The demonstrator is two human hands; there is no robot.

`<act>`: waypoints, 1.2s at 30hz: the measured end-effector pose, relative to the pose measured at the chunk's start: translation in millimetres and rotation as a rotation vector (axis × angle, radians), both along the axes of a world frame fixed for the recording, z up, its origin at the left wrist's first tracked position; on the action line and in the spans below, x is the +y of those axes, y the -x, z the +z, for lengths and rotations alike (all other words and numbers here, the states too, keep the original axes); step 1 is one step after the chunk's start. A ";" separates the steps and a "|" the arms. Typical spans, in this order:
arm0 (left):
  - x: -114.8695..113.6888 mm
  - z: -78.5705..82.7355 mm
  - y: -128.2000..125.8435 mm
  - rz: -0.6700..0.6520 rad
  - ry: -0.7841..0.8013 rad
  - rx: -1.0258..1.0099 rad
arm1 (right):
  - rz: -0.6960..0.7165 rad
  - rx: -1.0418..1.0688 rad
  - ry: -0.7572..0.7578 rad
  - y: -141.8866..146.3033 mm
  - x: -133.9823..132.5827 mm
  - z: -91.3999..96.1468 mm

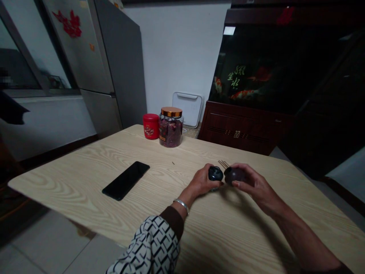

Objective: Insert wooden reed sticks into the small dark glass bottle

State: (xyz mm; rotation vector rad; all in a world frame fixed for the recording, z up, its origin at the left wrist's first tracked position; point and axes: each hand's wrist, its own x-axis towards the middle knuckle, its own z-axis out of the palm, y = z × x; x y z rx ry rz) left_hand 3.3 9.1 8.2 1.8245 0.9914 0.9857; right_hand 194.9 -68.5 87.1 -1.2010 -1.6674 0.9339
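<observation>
My left hand [202, 181] is closed around a small dark round lid-like piece [215, 173], held just above the wooden table [85, 167]. My right hand [252, 182] grips a small dark rounded pot [234, 175] right beside it; the two pieces almost touch. Thin sticks [224, 164] poke out behind them, and I cannot tell whether they lie on the table or stand in the pot. A silver bangle sits on my left wrist.
A black phone [126, 180] lies face up to the left. At the table's far edge stand a red tin [151, 126] and a glass jar [170, 127] with a copper lid. A fridge [114, 64] is at the left, a fish tank [256, 64] on a cabinet behind.
</observation>
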 end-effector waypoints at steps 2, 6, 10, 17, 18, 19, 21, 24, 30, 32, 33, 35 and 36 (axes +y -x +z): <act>0.5 -1.5 -0.5 0.000 -0.010 -0.013 | 0.007 -0.023 0.022 4.4 -13.1 -29.6; -0.4 -1.5 -0.2 -0.006 -0.034 -0.029 | 0.019 -0.020 -0.008 18.2 -28.6 -69.1; -0.6 0.0 -0.2 0.000 -0.027 -0.021 | 0.010 -0.169 -0.051 28.9 -36.8 -81.3; 1.8 -1.1 -1.2 -0.006 -0.014 -0.056 | -0.157 -0.267 -0.055 -5.0 -18.5 -62.4; 1.8 -1.0 -1.4 -0.008 -0.013 -0.061 | -0.265 -0.319 -0.066 -17.6 -9.1 -58.2; 1.9 -0.9 -1.6 -0.010 -0.012 -0.062 | -0.355 -0.402 -0.104 -30.9 1.2 -54.7; 1.9 -1.0 -1.9 -0.009 -0.007 -0.051 | -0.485 -0.632 -0.144 -56.0 21.1 -51.8; 2.5 -2.9 -2.1 0.001 -0.006 -0.037 | -0.552 -0.912 -0.050 -78.7 40.4 -59.0; 4.6 -6.4 -1.8 -0.013 -0.008 -0.062 | -0.545 -1.103 0.029 -74.2 40.8 -81.3; 4.5 -5.6 -1.7 -0.017 0.000 -0.063 | -0.568 -1.087 0.050 -70.4 39.7 -80.8; 4.3 -5.1 -1.6 -0.018 0.003 -0.060 | -0.580 -1.072 0.069 -69.1 40.0 -79.4; 3.9 -4.2 -1.4 -0.017 0.003 -0.051 | -0.591 -1.043 0.106 -67.5 41.6 -76.0; 3.7 -3.9 -1.2 -0.015 0.000 -0.047 | -0.591 -1.032 0.119 -67.2 42.7 -74.6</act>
